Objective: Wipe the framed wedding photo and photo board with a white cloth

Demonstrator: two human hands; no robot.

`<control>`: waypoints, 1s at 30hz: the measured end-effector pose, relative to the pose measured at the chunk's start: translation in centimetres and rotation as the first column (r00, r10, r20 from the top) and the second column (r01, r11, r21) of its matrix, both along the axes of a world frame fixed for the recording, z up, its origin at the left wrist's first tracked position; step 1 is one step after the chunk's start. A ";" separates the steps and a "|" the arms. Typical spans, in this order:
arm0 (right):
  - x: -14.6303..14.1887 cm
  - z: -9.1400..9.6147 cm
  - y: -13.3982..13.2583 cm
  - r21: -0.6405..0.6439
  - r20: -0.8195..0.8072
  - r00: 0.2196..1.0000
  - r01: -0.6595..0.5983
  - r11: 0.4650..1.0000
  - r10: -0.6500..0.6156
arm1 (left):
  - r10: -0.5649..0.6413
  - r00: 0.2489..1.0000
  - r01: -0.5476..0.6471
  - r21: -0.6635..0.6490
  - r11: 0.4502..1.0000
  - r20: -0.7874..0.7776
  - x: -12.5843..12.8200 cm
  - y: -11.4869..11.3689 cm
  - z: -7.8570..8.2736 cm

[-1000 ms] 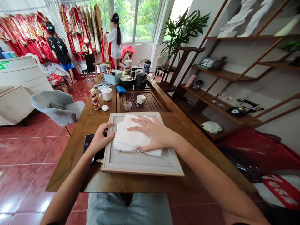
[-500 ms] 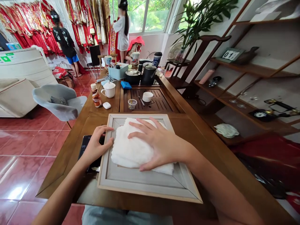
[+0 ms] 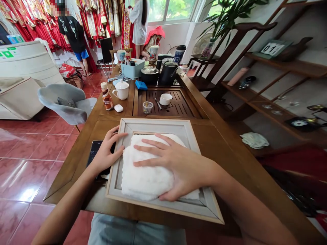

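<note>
Fluffy white cloth [image 3: 145, 173], matt wood frame [image 3: 153, 124], glossy wood table [image 3: 219, 143].

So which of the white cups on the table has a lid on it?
The white lidded cup with a handle, left of the slatted tea tray beside the brown bottle; the small cup on the tray is open.

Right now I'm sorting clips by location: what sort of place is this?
Probably a costume or bridal-wear shop with a tea corner: red embroidered gowns hang on racks, and a wooden tea table carries a kettle and cups.
</note>
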State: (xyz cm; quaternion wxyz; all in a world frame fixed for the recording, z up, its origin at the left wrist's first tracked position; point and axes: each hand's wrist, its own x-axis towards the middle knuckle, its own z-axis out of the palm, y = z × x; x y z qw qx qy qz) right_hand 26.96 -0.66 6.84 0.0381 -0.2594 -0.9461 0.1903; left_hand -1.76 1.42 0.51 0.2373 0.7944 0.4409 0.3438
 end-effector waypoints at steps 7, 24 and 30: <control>0.6 0.2 0.9 0.105 0.058 0.980 0.183 0.978 -0.190 | -0.012 1.000 0.012 0.009 1.000 0.010 -0.2 0.0 -0.2; 0.4 0.7 0.0 0.020 0.087 0.995 0.055 0.998 -0.056 | -0.223 0.975 0.216 0.204 0.955 0.011 -0.2 0.0 -0.3; 1.0 0.5 0.7 0.090 0.072 0.975 0.203 0.975 -0.210 | -0.231 0.973 0.225 0.206 0.952 0.007 -0.3 0.2 -0.4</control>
